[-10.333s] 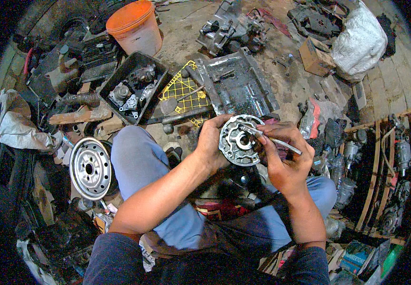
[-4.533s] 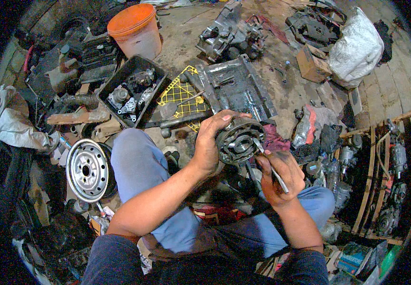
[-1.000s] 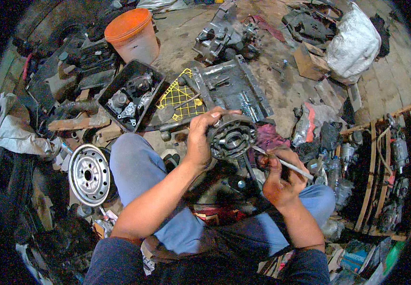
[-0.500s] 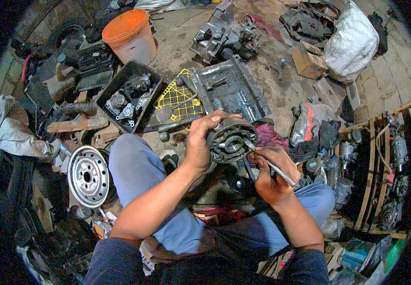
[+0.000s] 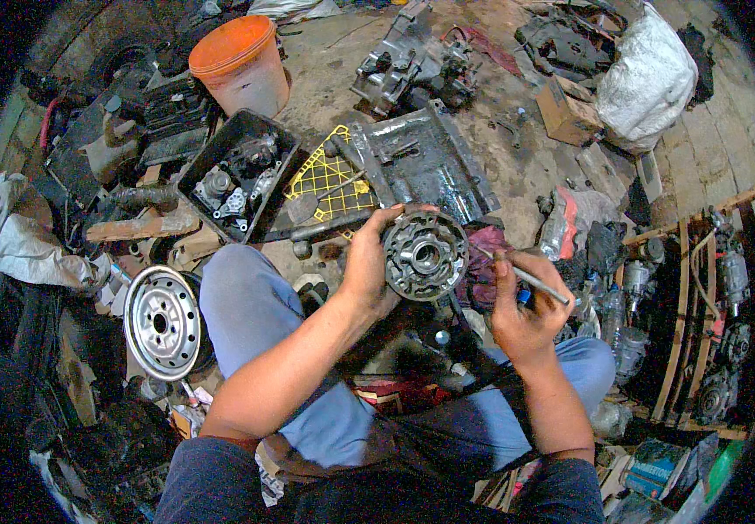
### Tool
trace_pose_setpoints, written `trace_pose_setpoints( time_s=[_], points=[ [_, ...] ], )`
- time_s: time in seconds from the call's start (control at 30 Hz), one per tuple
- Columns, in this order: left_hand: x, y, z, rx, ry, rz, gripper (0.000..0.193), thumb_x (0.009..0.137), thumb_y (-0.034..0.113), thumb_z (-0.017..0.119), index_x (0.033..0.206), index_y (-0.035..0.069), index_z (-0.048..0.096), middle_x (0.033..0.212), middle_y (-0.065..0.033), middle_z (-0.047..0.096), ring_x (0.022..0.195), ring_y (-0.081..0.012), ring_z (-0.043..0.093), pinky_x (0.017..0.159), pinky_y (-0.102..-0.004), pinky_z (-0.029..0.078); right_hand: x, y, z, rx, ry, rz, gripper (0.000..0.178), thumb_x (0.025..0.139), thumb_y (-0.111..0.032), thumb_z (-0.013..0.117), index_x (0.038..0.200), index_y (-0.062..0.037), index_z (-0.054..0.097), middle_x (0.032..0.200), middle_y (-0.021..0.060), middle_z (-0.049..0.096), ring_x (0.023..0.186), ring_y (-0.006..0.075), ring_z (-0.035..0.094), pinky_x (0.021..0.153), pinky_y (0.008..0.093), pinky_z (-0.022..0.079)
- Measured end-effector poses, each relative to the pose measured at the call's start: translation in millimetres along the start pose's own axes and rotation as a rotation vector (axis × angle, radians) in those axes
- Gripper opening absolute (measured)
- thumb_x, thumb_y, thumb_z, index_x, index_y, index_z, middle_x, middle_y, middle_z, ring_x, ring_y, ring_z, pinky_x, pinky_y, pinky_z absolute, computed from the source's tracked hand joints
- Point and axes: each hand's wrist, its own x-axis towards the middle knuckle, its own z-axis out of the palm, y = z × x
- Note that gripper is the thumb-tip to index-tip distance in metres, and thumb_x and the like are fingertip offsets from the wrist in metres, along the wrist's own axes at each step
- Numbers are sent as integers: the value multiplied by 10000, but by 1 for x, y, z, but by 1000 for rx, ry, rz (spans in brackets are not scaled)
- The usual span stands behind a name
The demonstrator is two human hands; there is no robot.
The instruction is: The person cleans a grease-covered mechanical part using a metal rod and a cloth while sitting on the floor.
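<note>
A round, greasy metal machine part (image 5: 427,256) with a bored hub in its centre is held up over my lap, its open face turned toward me. My left hand (image 5: 372,262) grips it by its left and upper rim. Pinched in my right hand (image 5: 524,316) is a slim metal rod (image 5: 536,284), its tip just right of the round part and apart from it. What shape the rod's tip has is too small to tell. A dark red cloth (image 5: 487,262) lies behind the rod.
Beyond my hands lies an oily metal tray (image 5: 434,170), beside a yellow plastic grid (image 5: 329,183). A black bin of metal parts (image 5: 187,188) stands left of them, with an orange-topped bucket (image 5: 280,83) behind. A steel wheel (image 5: 136,325) leans by my left knee. Wooden slats (image 5: 679,323) stand at right.
My right hand has drawn the rod back to the right, off the round part. The round part has tilted so its face shows more fully.
</note>
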Motion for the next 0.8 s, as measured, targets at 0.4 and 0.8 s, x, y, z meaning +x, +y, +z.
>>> trace_pose_setpoints(
  time_s=[0.4,0.8],
  points=[
    [-3,2,6,30,53,-103,451,989,304,353,1165,-2,635,1061,-161,712,944,-289,698,875,-423,578,6,2,-5,17,-65,9,142,814,69,703,942,15,670,887,141,708,775,259,696,724,340,555],
    [-4,2,0,-75,-66,-228,503,930,334,387,1189,-16,638,1061,-171,715,931,-303,700,873,-450,577,9,-1,-7,22,-45,-172,266,757,105,674,1003,16,625,926,168,703,836,329,702,790,408,570]
  ],
)
